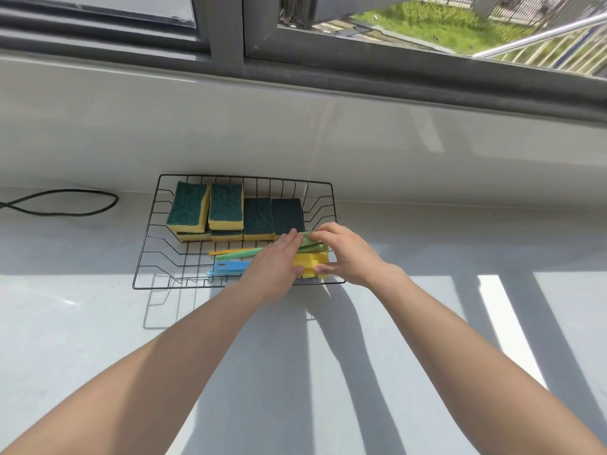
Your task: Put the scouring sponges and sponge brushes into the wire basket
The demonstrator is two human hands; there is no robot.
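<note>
A black wire basket [154, 224] sits on the pale counter against the wall. Several green-and-yellow scouring sponges [226, 208] stand in a row along its back. In the front lie sponge brushes: a blue handle [230, 267], a green handle [238, 254] and a yellow handle [230, 250] point left. Their sponge heads [308, 262], yellow with green on top, are stacked at the basket's front right. My left hand [272, 267] rests flat on those heads from the left. My right hand [345, 254] grips them from the right, fingers over the top and thumb on the front.
A black cable [65, 201] loops on the counter left of the basket. The grey window frame [230, 44] runs above the tiled wall. Sun stripes and arm shadows fall across the counter [460, 323] in front.
</note>
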